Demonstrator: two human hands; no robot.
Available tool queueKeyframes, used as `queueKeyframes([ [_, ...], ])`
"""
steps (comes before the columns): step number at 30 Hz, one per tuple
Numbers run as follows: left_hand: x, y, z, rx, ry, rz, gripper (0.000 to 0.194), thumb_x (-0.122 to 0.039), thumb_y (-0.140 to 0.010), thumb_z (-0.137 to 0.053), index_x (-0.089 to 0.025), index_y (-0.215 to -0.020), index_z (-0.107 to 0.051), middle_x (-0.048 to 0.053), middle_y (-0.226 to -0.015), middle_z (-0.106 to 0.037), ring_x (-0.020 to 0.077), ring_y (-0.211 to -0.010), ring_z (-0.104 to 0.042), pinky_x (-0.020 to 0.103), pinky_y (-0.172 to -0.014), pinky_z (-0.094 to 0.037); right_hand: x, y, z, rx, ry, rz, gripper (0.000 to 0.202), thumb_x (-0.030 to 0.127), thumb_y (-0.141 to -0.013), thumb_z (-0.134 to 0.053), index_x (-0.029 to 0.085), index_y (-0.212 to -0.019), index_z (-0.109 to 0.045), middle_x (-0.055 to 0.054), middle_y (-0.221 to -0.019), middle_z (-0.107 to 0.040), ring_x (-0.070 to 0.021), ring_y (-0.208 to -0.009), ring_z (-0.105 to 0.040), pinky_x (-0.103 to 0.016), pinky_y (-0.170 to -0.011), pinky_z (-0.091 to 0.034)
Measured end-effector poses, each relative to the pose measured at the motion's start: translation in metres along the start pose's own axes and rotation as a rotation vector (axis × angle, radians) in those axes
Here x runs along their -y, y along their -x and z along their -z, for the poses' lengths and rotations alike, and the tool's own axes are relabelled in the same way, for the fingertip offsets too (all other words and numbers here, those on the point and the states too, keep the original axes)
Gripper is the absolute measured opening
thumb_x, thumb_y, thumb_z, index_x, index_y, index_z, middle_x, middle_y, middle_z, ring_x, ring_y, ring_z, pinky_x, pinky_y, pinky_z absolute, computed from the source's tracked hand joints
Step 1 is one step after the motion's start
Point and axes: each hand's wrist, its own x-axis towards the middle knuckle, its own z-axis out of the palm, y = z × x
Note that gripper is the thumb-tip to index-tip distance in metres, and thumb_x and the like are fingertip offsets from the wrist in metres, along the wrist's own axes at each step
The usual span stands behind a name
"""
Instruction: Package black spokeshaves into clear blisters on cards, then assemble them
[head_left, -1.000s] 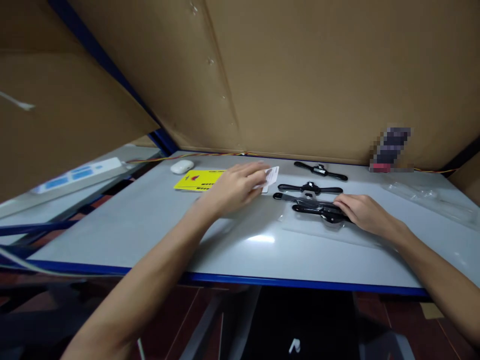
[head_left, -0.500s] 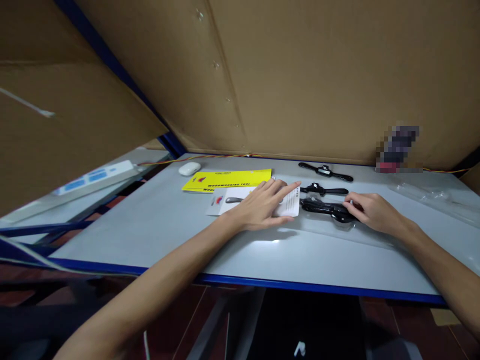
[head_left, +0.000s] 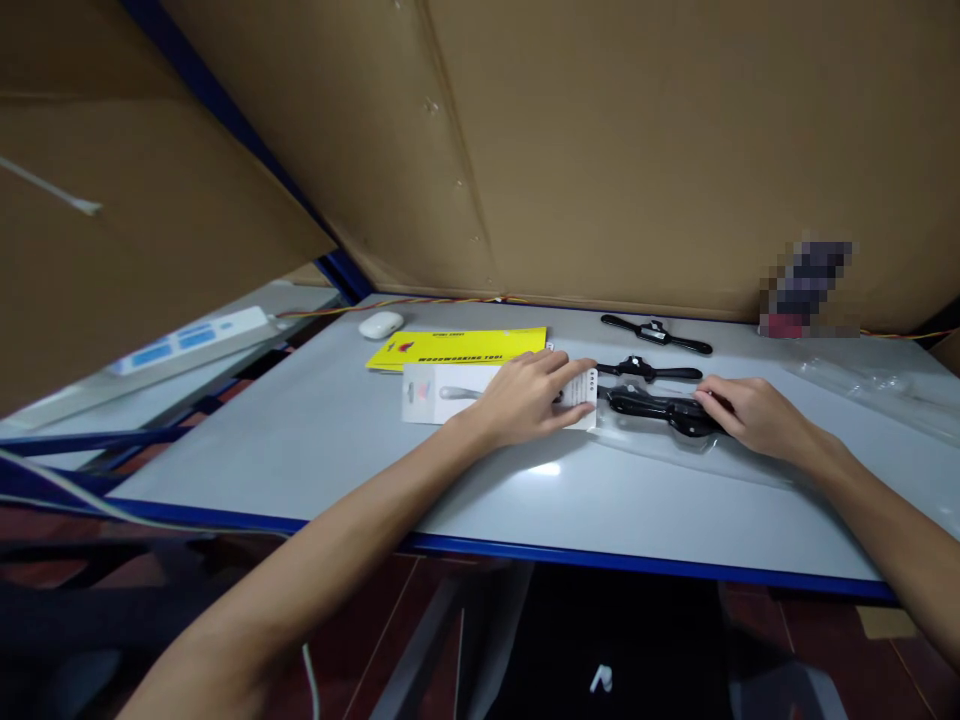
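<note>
My left hand [head_left: 529,400] rests with spread fingers on a white printed card [head_left: 581,402], whose left end sits in a clear sleeve. Fingers and thumb of my right hand [head_left: 746,412] are pinched at the right end of a black tool in clear plastic packaging [head_left: 649,404]; that tool's near side touches the tabletop. Just beyond lies a black two-handled tool [head_left: 637,368], and farther back another one [head_left: 656,333]. Yellow cards with black lettering [head_left: 469,346] lie behind my left hand.
A white earbud case [head_left: 380,325] sits at the back left of the grey table [head_left: 285,440]. Crumpled clear plastic [head_left: 877,390] lies at the right, near a blurred phone-like object [head_left: 814,285]. A white power strip [head_left: 195,340] is on the left surface.
The card under my left hand has shifted slightly left and lies more clearly across the front of the yellow cards. The view has tilted a little. My right hand remains at the packaged tool.
</note>
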Motion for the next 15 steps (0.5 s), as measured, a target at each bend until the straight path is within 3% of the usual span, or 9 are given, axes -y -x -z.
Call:
queueKeyframes([
  [6,-0.0002,-0.0003,0.0038,0.061,-0.025,0.079,0.063,-0.066,-0.1,-0.052,-0.021,-0.141,-0.066,0.011,-0.103,-0.074,0.0243,-0.078,-0.068,0.034,-0.066,-0.047,-0.0022,-0.0005,-0.0012,-0.004,-0.033,-0.016,0.03,0.035,-0.107,-0.041,0.024,-0.091,-0.064,-0.002,-0.073,-0.072,-0.0188,-0.059,-0.062,-0.032,-0.063,-0.042],
  [15,-0.0021,-0.0024,0.003,0.151,0.029,0.094,0.059,-0.056,-0.108,-0.038,-0.016,-0.141,-0.065,0.014,-0.112,-0.076,0.0274,-0.087,-0.073,0.038,-0.073,-0.052,-0.0016,0.0004,-0.0011,-0.014,-0.013,-0.014,0.03,0.036,-0.107,-0.041,0.024,-0.092,-0.064,-0.003,-0.075,-0.073,-0.0195,-0.062,-0.064,-0.032,-0.064,-0.043],
])
